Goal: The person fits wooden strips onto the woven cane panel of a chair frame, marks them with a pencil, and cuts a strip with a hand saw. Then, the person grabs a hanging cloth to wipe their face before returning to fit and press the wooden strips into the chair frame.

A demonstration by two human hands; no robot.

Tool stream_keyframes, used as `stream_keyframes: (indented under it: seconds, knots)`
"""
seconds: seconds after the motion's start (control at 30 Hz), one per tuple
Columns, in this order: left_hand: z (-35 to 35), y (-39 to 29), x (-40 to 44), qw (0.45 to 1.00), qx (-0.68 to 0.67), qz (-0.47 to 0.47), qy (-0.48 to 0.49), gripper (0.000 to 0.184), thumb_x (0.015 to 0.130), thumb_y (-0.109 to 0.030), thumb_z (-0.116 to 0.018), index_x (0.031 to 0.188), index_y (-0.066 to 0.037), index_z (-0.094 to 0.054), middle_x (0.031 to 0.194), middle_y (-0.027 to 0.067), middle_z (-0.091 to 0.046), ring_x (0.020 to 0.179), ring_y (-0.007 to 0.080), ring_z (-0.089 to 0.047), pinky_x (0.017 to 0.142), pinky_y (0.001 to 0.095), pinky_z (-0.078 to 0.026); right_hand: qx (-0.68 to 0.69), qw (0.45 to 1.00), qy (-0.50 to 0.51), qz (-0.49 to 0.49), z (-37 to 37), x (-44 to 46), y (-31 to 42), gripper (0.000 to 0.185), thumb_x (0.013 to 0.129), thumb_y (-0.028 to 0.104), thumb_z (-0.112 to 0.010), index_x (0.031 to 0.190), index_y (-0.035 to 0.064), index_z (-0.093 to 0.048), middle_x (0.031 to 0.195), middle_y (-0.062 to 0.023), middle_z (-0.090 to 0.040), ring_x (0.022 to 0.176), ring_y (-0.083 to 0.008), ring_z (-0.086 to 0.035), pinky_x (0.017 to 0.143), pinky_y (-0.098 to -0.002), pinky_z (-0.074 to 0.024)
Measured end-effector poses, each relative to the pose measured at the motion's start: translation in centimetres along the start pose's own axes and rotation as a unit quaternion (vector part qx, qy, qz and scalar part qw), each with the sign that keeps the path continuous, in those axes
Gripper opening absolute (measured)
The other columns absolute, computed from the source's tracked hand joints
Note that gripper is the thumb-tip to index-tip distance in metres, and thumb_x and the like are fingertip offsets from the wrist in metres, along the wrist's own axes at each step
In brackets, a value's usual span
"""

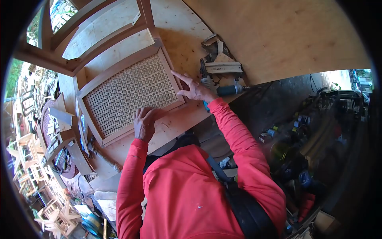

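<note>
A wooden-framed cane panel [131,91] lies at a slant on the workbench [167,127]. Its woven cane fills the middle, with smooth pale-brown rails around it. My left hand [144,122] is at the near rail, fingers bent over it and closed on the frame's edge; the underside of the grip is hidden. At the panel's right end, my right hand [195,88] is open, forefinger and thumb spread along the side rail near the corner. Beyond the panel stands a curved wooden chair frame [91,51].
Right of the panel lie a green-and-black power tool [229,90] and several wood offcuts [219,49]. A large plywood sheet [290,36] takes up the upper right. Wooden pieces [65,115] are stacked at the left, above light chair frames [55,217]. Cluttered cans [272,131] sit low at the right.
</note>
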State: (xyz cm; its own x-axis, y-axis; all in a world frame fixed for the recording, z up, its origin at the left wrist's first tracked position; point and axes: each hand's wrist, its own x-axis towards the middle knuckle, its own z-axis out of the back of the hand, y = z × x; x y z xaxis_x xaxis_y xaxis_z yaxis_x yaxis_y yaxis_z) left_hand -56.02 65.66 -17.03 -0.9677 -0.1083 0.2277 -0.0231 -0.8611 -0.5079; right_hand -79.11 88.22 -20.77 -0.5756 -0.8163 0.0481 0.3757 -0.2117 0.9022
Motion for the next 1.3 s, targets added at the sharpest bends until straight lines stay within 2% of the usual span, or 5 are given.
stream_keyframes:
  seconds: [0.13,0.43,0.73,0.83,1.3]
  knots:
    - [0.2,-0.1,0.0,1.000,0.008,-0.002,0.003,0.036,0.087,-0.004,-0.072,0.120,-0.017,-0.079,0.115,0.0044,-0.072,0.107,0.0326,-0.063,0.095,0.0463,-0.047,0.030,0.999,0.027,-0.023,0.6,-0.3,1.1,0.098,0.091,0.013,-0.084,0.174,0.0260,-0.032,0.163,-0.0236,-0.049,0.152,-0.0396,-0.048,0.129,-0.0474,-0.0382]
    - [-0.1,-0.2,-0.3,0.998,0.047,-0.034,-0.007,0.036,0.088,-0.003,-0.069,0.123,-0.013,-0.076,0.117,0.0074,-0.070,0.106,0.0331,-0.062,0.094,0.0470,-0.046,-0.023,0.998,0.029,-0.047,0.2,-0.3,0.1,0.099,0.092,0.015,-0.085,0.174,0.0296,-0.032,0.150,-0.0264,-0.060,0.141,-0.0417,-0.058,0.123,-0.0478,-0.0445]
    - [-0.1,-0.5,-0.3,0.999,0.034,-0.025,-0.006,0.037,0.088,0.000,-0.068,0.124,-0.006,-0.075,0.118,0.0132,-0.069,0.106,0.0376,-0.062,0.095,0.0488,-0.049,-0.018,0.999,0.046,-0.003,0.7,-0.2,-0.7,0.094,0.092,0.009,-0.081,0.173,0.0264,-0.034,0.154,-0.0252,-0.058,0.141,-0.0396,-0.059,0.122,-0.0465,-0.0459]
    - [-0.6,-0.4,-0.4,0.999,0.024,-0.019,-0.009,0.037,0.088,0.001,-0.067,0.124,-0.005,-0.075,0.118,0.0144,-0.069,0.107,0.0383,-0.062,0.095,0.0490,-0.050,-0.014,0.998,0.046,-0.037,0.3,-0.6,-0.6,0.094,0.092,0.008,-0.081,0.173,0.0248,-0.035,0.157,-0.0242,-0.057,0.144,-0.0393,-0.057,0.123,-0.0462,-0.0451]
    - [-0.3,-0.7,0.0,1.000,0.012,-0.021,0.006,0.045,0.083,0.009,-0.066,0.123,-0.007,-0.074,0.117,0.0126,-0.068,0.107,0.0373,-0.062,0.093,0.0476,-0.051,0.002,0.999,0.044,-0.024,0.3,-0.5,-0.9,0.091,0.094,0.015,-0.081,0.172,0.0217,-0.034,0.163,-0.0245,-0.051,0.149,-0.0413,-0.052,0.125,-0.0471,-0.0428]
